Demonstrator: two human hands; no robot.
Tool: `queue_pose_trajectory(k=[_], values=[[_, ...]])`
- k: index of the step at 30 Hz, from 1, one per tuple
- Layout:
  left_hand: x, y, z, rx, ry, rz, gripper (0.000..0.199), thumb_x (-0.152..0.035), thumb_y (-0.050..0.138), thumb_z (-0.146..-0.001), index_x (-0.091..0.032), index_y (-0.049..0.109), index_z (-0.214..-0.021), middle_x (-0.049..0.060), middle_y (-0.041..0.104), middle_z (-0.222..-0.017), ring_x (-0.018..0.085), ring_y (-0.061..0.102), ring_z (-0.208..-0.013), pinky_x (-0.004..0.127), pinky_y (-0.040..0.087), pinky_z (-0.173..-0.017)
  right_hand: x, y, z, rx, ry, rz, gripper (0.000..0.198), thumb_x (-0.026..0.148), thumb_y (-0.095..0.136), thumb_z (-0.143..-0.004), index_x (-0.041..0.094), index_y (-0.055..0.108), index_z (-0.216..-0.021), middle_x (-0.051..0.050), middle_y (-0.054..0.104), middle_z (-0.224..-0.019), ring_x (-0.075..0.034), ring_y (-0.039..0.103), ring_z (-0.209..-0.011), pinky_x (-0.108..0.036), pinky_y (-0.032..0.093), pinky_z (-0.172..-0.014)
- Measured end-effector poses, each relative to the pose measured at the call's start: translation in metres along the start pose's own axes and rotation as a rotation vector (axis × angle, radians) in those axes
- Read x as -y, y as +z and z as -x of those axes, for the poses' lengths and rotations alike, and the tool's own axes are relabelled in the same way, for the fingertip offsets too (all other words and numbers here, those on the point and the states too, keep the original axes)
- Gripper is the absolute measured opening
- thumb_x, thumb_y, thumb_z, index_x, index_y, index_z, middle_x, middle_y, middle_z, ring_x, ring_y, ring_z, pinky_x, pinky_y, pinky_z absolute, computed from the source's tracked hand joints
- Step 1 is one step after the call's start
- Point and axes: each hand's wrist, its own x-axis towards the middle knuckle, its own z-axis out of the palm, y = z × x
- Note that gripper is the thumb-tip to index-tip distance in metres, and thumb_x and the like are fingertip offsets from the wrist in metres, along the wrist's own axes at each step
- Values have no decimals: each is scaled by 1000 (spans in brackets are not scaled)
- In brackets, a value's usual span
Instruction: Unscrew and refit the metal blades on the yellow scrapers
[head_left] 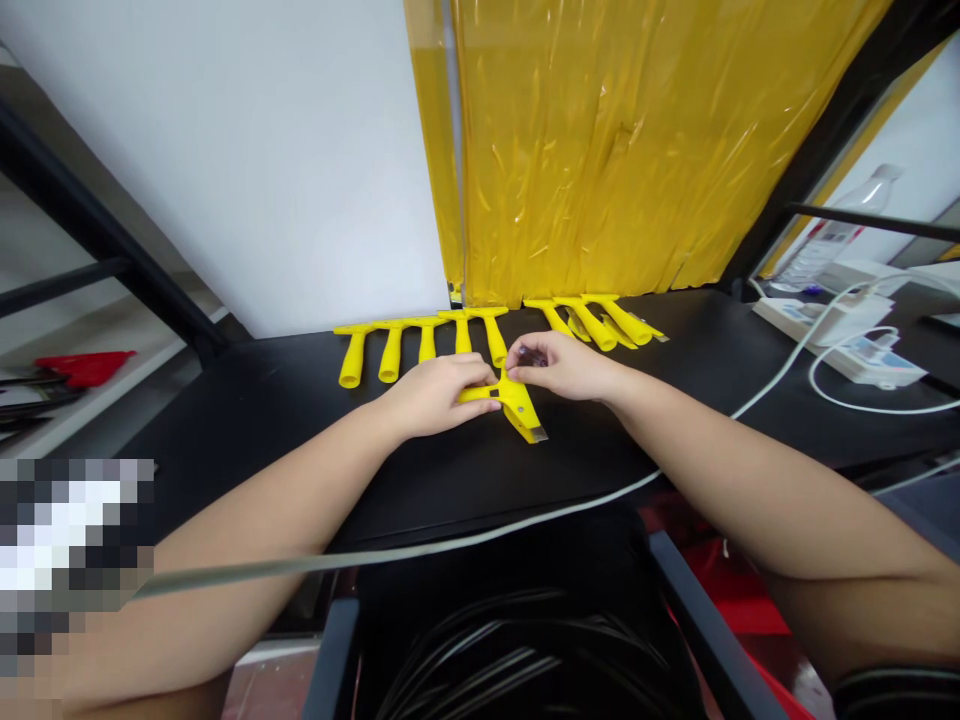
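Observation:
My left hand (439,395) is closed around the handle of a yellow plastic scraper (519,405), held just above the black table. A short metal blade (540,434) sticks out of the scraper's near end, on the right. My right hand (566,365) is at the scraper's far side, thumb and fingertips pinched together close to its upper edge. Something small, dark and shiny shows inside the curl of the right fingers; its kind cannot be made out. Behind the hands, several yellow T-shaped handles (390,355) lie in a row with their hollow ends towards me.
More yellow scrapers (600,325), at least one with a blade, lie at the back right. A white cable (487,538) crosses in front of the table (450,480). Power strips (840,340) and a plastic bottle (832,235) stand at the right. A white and yellow-taped panel (600,150) closes the back.

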Motion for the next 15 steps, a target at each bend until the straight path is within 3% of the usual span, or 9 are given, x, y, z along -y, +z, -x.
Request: queue_pose_trajectory(k=[4,9,11,15], values=[[-1,-4,1,-9,-32,-36,31,-50,64,-100,-20,70,-107,7,71,-109,24,68,-100,35,51,-84,-7,-11,-1,-59,27,168,18,36,75,-85,18,73,-88,-4,70,-85,-18,59,-77,-34,44,-74],[0,-5,1,-35,-77,-45,32,-51,66,-98,-19,69,-100,7,71,-104,24,67,-96,34,49,-80,-13,-16,-1,141,236,387,13,28,77,-82,19,79,-90,-4,77,-90,-20,68,-83,-33,47,-77],[0,-5,0,-48,-93,-49,31,-50,67,-97,-20,68,-99,6,71,-102,24,67,-94,34,48,-78,-12,-15,-1,167,258,412,12,29,76,-84,20,80,-90,-4,79,-91,-21,69,-84,-32,49,-77],[0,-4,-1,-110,-130,-68,29,-49,69,-95,-20,67,-97,5,69,-96,22,65,-87,32,44,-73,-5,-13,-1,36,254,256,15,31,64,-96,21,76,-96,-4,81,-93,-20,70,-88,-31,49,-81]])
